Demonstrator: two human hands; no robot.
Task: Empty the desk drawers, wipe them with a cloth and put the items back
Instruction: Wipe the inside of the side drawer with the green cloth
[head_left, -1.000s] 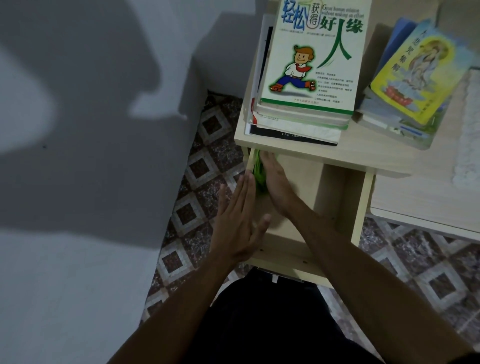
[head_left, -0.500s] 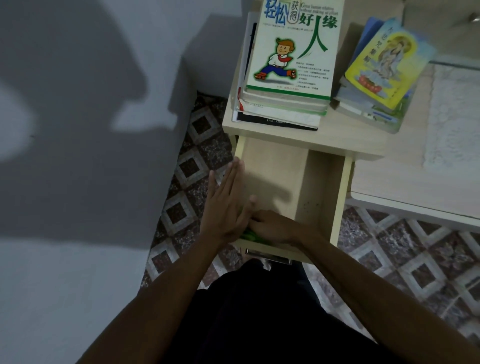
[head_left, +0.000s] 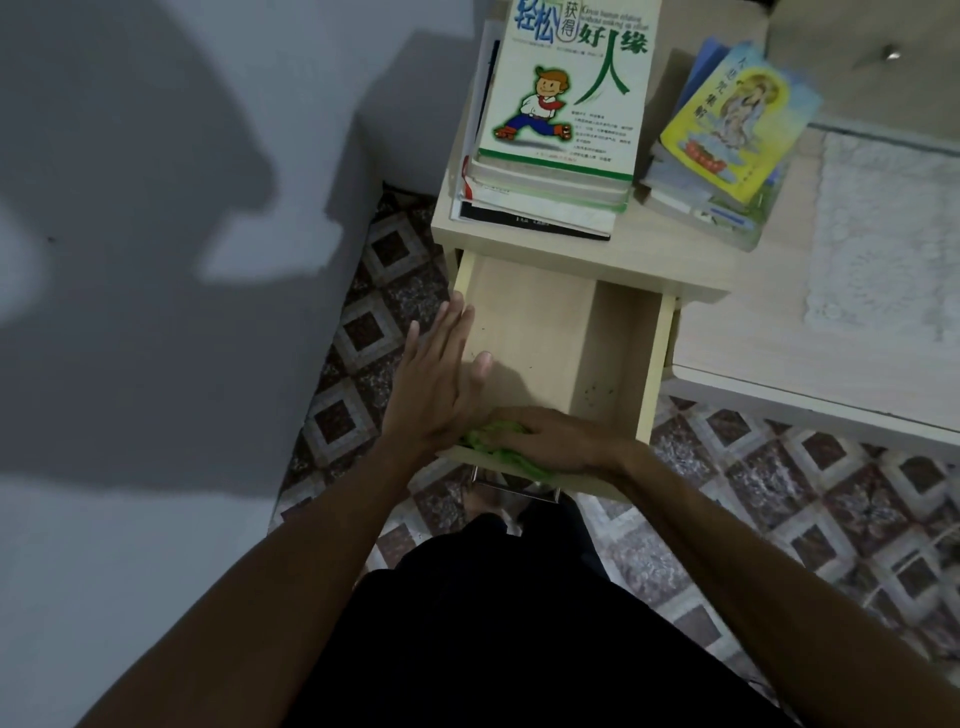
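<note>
At drawer (head_left: 540, 332), front inner edge: green cloth (head_left: 493, 441) pressed flat under right hand (head_left: 561, 441), fingers loosely curled over it. Left hand (head_left: 441, 384) open, 5 digits extended, braced on drawer's left wall. Risk: hard downward pressure may tilt the extended drawer; grit specks near its right wall may be missed.

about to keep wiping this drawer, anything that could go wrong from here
The drawer is pulled far out, and the right hand presses the green cloth at its front edge; that weight might tip or strain it. Dark specks in the right corner could be missed. The book stack sits near the desk edge above and might get knocked.
</note>
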